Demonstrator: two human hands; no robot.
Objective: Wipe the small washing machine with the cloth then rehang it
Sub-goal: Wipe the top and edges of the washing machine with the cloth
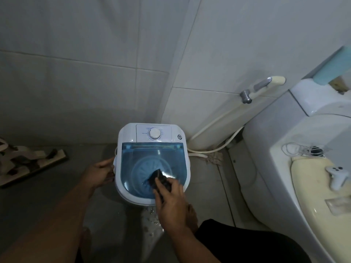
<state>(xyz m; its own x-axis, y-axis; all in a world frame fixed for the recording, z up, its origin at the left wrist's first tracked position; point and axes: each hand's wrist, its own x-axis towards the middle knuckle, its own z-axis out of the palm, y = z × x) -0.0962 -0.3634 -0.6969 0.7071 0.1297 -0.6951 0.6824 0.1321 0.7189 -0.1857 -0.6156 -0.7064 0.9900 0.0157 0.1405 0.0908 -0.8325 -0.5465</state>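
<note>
The small washing machine (152, 160) stands on the grey tiled floor (47, 196) in the corner of a tiled bathroom, close to both walls. Its body is white; a translucent blue lid (144, 158) covers the tub and is closed. Behind the lid, on the white control panel, sits a round timer dial (154, 133), with a small round button (179, 137) just to its right.

Your right hand (170, 198) rests on the front right part of the lid. The fingers are curled down over a dark cloth (158, 178), pressing it flat against the blue surface. The cloth is bunched, and only the part ahead of your fingertips shows.

Your left hand (100, 172) is at the left side of the machine, touching its white rim. The fingers are partly bent around the edge; how firmly they grip cannot be told from this view.

To the right of the machine stands a white toilet (281, 149) with a cream seat lid (313, 196). On the toilet lie a white game-style controller (337, 174) and a tangle of thin white cable (300, 149). A bidet sprayer (264, 86) hangs on the right wall, and its pale hose (214, 126) runs down to the floor behind the machine. A patterned mat (28, 162) lies at the left edge of the floor. A wet patch (152, 217) shows on the floor directly in front of the machine.
</note>
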